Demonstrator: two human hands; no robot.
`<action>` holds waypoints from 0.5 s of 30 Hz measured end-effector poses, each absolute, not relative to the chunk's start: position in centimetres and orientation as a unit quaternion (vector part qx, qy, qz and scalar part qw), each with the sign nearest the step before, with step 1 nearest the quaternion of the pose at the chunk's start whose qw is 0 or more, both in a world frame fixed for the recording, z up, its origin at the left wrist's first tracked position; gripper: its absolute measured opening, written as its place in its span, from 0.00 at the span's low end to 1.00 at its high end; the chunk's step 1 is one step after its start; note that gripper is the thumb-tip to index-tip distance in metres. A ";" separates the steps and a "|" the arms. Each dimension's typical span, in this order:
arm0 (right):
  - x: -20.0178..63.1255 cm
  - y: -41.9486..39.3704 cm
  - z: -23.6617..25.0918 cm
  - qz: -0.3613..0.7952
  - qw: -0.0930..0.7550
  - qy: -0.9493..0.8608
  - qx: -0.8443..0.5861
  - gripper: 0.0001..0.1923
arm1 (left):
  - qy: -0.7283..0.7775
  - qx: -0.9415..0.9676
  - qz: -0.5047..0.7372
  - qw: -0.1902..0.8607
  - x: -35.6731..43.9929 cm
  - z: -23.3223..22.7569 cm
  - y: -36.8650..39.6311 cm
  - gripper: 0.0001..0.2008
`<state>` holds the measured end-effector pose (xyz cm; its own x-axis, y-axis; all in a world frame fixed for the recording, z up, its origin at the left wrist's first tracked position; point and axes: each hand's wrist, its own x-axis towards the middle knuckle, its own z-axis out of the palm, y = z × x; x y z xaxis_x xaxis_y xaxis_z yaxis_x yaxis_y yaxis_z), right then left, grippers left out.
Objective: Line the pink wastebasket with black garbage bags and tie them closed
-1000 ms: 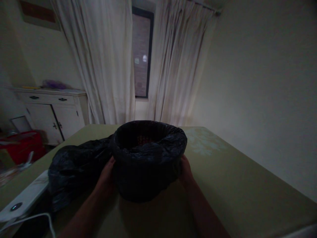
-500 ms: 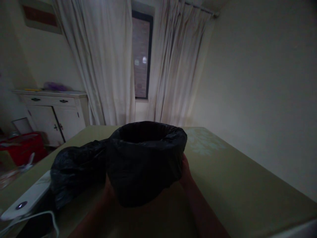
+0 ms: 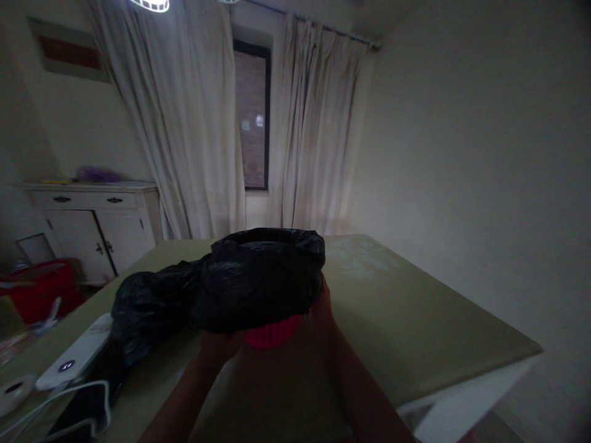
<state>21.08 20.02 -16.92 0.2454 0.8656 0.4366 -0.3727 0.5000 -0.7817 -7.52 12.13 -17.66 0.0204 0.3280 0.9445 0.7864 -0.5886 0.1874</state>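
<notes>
A pink trash bin (image 3: 272, 333), with ribbed sides, stands in front of me on the table. A black plastic bag (image 3: 258, 286) covers its rim and hangs over its sides, so only the lower part of the bin shows. My left hand (image 3: 219, 346) grips it from the left, its fingers partly hidden below the bag's edge. On the right side, my right hand (image 3: 322, 303) clasps the bagged bin, fingers mostly out of sight. A crumpled black plastic bag (image 3: 148, 307) lies just left of the bin and touches it or joins its bag; I cannot tell which.
A white device (image 3: 76, 354) with a round button and a pale cable (image 3: 104, 400) lie at the table's left. The green-topped table (image 3: 415, 326) ends near a wall on the right. Beyond are a white cabinet (image 3: 92, 227), curtains (image 3: 194, 135) and a red container (image 3: 46, 295).
The bin's opening faces me less, and its pink lower side has come into view below the bag. My left hand shows more. The camera view has shifted.
</notes>
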 end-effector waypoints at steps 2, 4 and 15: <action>20.7 20.1 -17.0 0.423 0.742 -0.433 -0.286 0.31 | -0.352 -0.694 -0.555 0.292 -6.6 -13.6 11.1 0.16; 20.3 19.6 -16.6 0.428 0.743 -0.415 -0.306 0.34 | -0.352 -0.735 -0.487 0.315 -5.8 -9.4 9.9 0.13; 23.6 17.0 -1.0 0.335 0.737 -0.490 -0.323 0.24 | -0.438 -0.790 -0.374 0.211 -4.5 -1.8 6.1 0.24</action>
